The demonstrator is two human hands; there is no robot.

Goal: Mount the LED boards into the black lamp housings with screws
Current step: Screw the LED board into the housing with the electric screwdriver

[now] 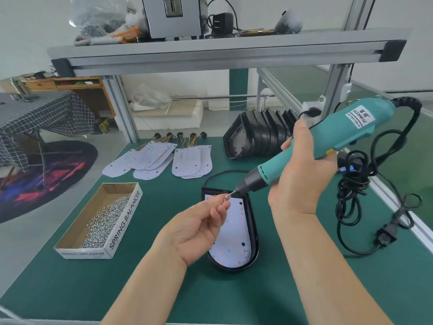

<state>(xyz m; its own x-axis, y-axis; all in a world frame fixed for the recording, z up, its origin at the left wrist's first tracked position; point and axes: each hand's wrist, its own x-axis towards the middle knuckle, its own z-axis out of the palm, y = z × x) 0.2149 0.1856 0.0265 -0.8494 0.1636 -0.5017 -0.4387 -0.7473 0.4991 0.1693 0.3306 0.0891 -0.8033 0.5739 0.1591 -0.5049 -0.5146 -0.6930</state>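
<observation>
At bench centre, above the far end of the work piece:

1. Left hand [199,231], palm up; thumb and forefinger tips [219,202] closed together on one small screw [226,196], other fingers loosely curled. The screw meets the bit tip of item 2.

2. Right hand [302,170], at 2 o'clock from the left; all fingers wrapped round the barrel of a teal electric screwdriver [328,141], thumb up along its side. The tool is tilted, with the bit pointing down toward 8 o'clock.

3. LED board [236,231], white with red dots and a few dark holes, lying inside a black lamp housing [255,242]. The housing lies flat on the green mat [164,277], rounded end nearest the person, directly below both hands and partly hidden by the left.

4. Cardboard box [126,221], open top, at 9 o'clock from the housing and apart from it, holding a heap of loose silver screws [105,221].

5. Spare boards [159,158], in two overlapping fans at 11 o'clock, wires trailing off their far ends.

6. Stack of black housings [260,134], nested and lying on its side, at 1 o'clock.

7. Black cord [351,188], running from the screwdriver's rear and bundled at 3 o'clock; its plug [384,235] lies on the mat.

8. Metal-framed shelf [210,55] overhead at 12 o'clock, carrying a grey box and bags.
</observation>
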